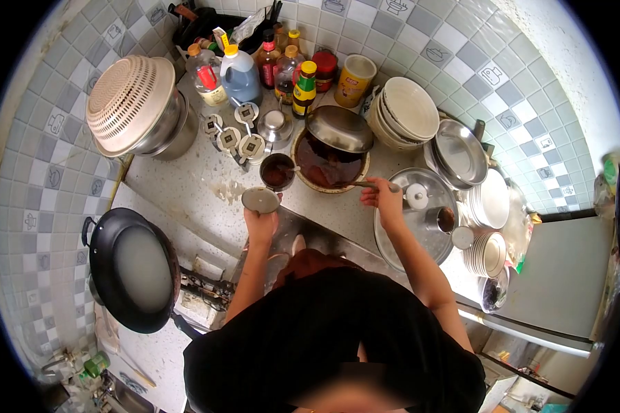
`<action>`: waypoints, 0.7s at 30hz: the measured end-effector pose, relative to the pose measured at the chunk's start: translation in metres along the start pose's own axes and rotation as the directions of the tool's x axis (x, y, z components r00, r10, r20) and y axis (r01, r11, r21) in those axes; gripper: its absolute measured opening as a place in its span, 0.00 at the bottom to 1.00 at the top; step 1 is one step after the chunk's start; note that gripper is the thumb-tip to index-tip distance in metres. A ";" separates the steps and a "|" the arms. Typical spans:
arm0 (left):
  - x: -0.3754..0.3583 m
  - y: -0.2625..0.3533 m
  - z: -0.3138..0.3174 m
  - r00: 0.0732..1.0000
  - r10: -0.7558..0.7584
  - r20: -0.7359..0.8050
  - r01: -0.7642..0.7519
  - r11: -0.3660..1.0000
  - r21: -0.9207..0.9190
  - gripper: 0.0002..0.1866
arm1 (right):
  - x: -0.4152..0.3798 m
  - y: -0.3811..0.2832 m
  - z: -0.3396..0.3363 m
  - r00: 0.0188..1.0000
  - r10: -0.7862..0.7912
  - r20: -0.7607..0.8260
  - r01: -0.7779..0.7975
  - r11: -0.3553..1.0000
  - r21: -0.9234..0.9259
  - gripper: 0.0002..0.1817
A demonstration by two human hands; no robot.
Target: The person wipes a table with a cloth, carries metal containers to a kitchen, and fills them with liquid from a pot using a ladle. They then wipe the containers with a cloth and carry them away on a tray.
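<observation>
My left hand grips a small pale bowl at the counter's front edge. Just beyond it stands a dark cup with reddish-brown contents and a light handle sticking out. My right hand is closed around a long-handled utensil; its far end reaches into a wide pot, where the dark red liquid hides its head. A metal lid leans over the pot's back rim.
Sauce bottles and jugs stand along the back wall. Stacked bowls, a metal tray and plates fill the right side. A black wok with whitish liquid sits at left, below a perforated basket.
</observation>
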State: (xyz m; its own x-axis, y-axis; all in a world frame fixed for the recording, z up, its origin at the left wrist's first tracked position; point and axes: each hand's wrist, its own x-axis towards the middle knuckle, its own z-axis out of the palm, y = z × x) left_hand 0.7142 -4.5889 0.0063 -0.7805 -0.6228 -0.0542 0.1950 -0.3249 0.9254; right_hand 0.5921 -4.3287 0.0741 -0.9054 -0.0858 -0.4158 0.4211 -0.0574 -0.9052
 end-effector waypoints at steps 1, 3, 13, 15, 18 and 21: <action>-0.001 0.001 0.000 1.000 -0.003 0.003 0.003 1.000 -0.015 0.14 | 0.003 0.003 -0.002 0.999 0.035 -0.025 -0.033 0.998 0.047 0.18; -0.002 0.001 0.000 1.000 0.016 0.002 -0.016 0.999 0.029 0.14 | 0.011 0.012 -0.007 0.997 0.071 -0.033 -0.067 0.992 0.104 0.18; -0.002 0.003 0.001 0.998 0.059 0.009 -0.059 0.978 0.202 0.08 | 0.023 0.031 -0.022 0.959 0.283 0.022 -0.270 0.886 0.378 0.18; -0.004 0.007 0.004 0.999 0.040 0.000 -0.040 0.988 0.147 0.08 | 0.021 0.031 -0.021 0.959 0.282 0.032 -0.272 0.883 0.381 0.18; -0.004 0.007 0.007 1.000 0.006 -0.013 -0.005 0.998 0.069 0.09 | 0.016 0.028 -0.016 0.965 0.259 0.039 -0.255 0.899 0.357 0.18; -0.005 0.007 0.009 0.999 -0.020 -0.027 0.021 1.000 0.010 0.09 | 0.001 0.017 -0.005 0.984 0.176 0.033 -0.178 0.942 0.285 0.19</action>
State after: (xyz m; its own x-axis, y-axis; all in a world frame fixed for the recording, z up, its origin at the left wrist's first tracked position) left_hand 0.7143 -4.5819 0.0167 -0.7678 -0.6352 -0.0832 0.1729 -0.3306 0.9278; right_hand 0.5978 -4.3249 0.0578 -0.8149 -0.1277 -0.5654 0.5732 -0.3224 -0.7533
